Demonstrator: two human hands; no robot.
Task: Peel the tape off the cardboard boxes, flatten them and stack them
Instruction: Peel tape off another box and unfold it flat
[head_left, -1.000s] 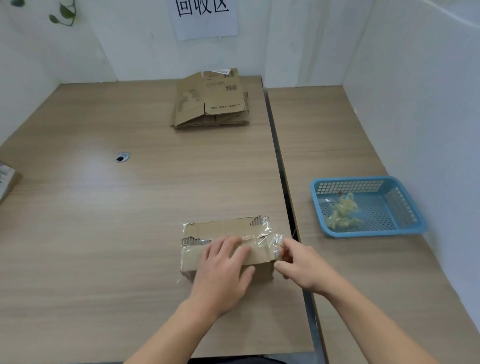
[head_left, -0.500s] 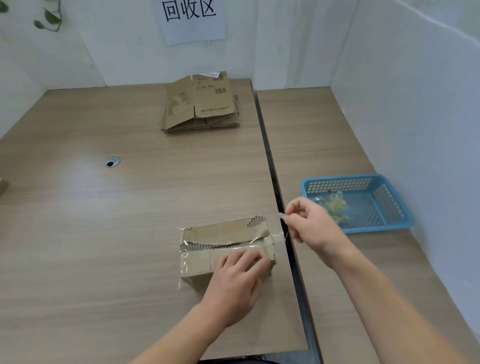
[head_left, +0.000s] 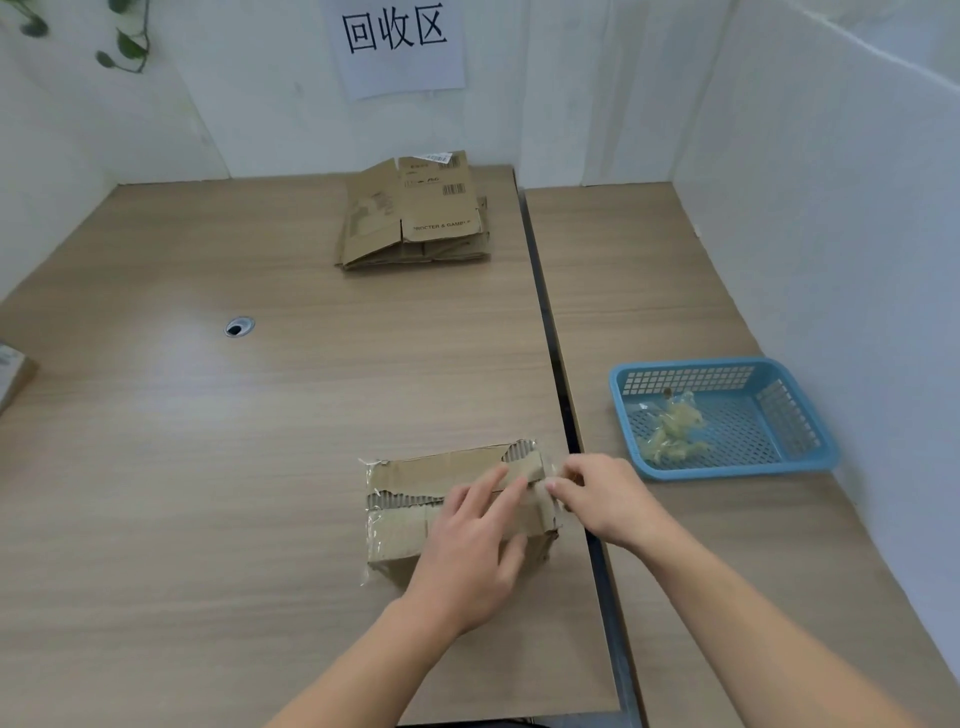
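A small brown cardboard box (head_left: 410, 475) with torn top edges sits in the lower centre of the frame, on the left wooden table (head_left: 208, 441), with its right end close to that table's right edge. The left hand (head_left: 467, 561) lies flat on the box's top, fingers straight and spread, pressing down. The right hand (head_left: 608, 499) is at the box's right end, its curled fingertips pinched together on the clear tape (head_left: 372, 530) that wraps the box.

A dark gap (head_left: 550, 338) separates this table from the right wooden table (head_left: 675, 270). A blue plastic mesh basket (head_left: 727, 470) stands at centre right, near the white wall, and holds a wad of crumpled tape (head_left: 670, 431). A stack of flattened cardboard boxes (head_left: 415, 218) lies at upper centre, against the far edge. Bare tabletop stretches left of the box and between it and the stack, broken only by a round cable hole (head_left: 239, 327).
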